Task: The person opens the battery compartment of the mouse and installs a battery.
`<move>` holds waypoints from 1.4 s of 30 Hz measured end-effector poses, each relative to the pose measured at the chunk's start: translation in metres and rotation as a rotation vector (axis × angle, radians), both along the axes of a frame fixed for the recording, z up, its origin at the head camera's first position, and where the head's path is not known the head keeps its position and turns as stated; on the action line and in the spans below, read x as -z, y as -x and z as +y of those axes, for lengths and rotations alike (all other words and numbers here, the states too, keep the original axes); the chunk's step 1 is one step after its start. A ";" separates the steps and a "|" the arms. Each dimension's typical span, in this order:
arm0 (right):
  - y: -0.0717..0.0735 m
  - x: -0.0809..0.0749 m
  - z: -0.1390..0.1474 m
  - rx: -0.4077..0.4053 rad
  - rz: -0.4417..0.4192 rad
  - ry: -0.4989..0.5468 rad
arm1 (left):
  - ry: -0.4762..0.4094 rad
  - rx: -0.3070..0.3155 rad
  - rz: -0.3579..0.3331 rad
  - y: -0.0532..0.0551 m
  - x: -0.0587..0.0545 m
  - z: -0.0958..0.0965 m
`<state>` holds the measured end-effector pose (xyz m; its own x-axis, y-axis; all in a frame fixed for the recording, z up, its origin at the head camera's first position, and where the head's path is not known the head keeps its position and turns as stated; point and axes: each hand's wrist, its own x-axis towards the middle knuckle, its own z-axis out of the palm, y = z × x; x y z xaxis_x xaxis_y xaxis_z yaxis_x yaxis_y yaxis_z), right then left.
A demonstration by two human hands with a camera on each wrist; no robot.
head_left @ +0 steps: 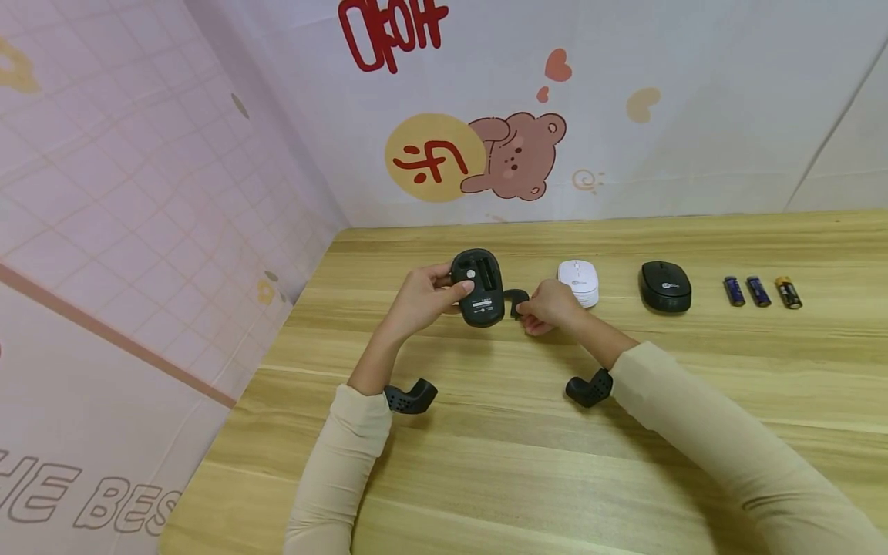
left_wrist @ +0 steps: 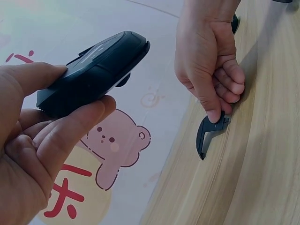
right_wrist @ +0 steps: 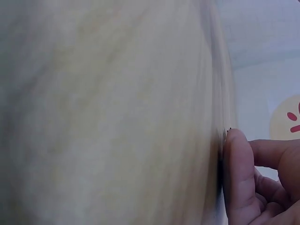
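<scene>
A black computer mouse (head_left: 483, 312), underside toward the head camera, is gripped by my left hand (head_left: 425, 297) above the table. Its battery slot (head_left: 489, 274) lies uncovered, and my thumb presses beside the label. To the right, my right hand (head_left: 551, 306) pinches a curved black battery cover (left_wrist: 213, 125) between thumb and fingertips, close over the wood. In the left wrist view the mouse (left_wrist: 89, 70) shows edge-on between thumb and fingers. The right wrist view shows the fingers of my right hand (right_wrist: 258, 183) but hides most of the cover.
A white mouse (head_left: 578, 279) stands just behind my right hand. Farther right on the table (head_left: 486, 478) are another black mouse (head_left: 666, 287), two blue batteries (head_left: 745, 291) and a black-and-gold battery (head_left: 788, 293). A printed wall covering (head_left: 659, 169) rises behind the table.
</scene>
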<state>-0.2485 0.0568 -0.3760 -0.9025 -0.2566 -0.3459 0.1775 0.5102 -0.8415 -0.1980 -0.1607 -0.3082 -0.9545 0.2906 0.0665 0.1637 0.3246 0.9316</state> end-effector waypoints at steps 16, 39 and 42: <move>0.003 0.000 0.001 -0.063 0.104 -0.170 | 0.001 0.013 -0.009 0.002 0.000 0.005; -0.020 -0.032 0.032 -0.204 0.386 -0.228 | 0.003 0.024 -0.021 0.003 0.003 0.012; -0.021 -0.038 0.041 -0.188 0.411 -0.242 | 0.004 0.029 -0.023 0.003 0.004 0.013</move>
